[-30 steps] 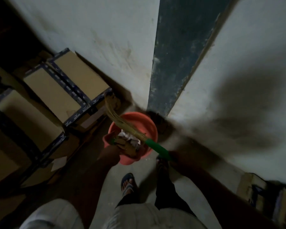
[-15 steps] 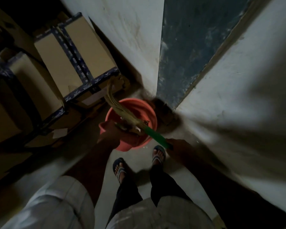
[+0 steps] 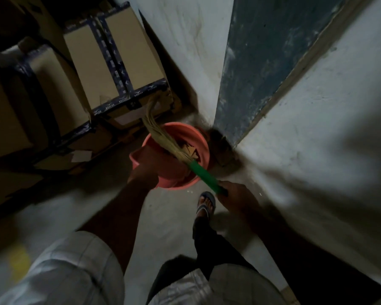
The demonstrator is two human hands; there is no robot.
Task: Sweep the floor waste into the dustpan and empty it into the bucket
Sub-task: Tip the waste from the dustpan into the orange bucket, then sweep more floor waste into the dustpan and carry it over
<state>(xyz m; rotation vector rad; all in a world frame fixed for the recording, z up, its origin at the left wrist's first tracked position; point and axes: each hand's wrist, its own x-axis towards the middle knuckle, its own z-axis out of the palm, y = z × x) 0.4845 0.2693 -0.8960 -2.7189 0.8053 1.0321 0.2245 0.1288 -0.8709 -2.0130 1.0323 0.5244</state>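
step: emptying | left hand (image 3: 143, 176): fingers wrap dustpan (image 3: 140, 156) above bucket (image 3: 204, 144) | right hand (image 3: 233, 192): fingers wrap broom (image 3: 204, 175) | next: you brush it out

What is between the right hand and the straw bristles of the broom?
Head view: only the green handle lies there; the right hand grips its end, and it passes over the bucket rim.

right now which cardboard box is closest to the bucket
The box against the white wall, just behind the orange bucket; the other boxes sit farther left.
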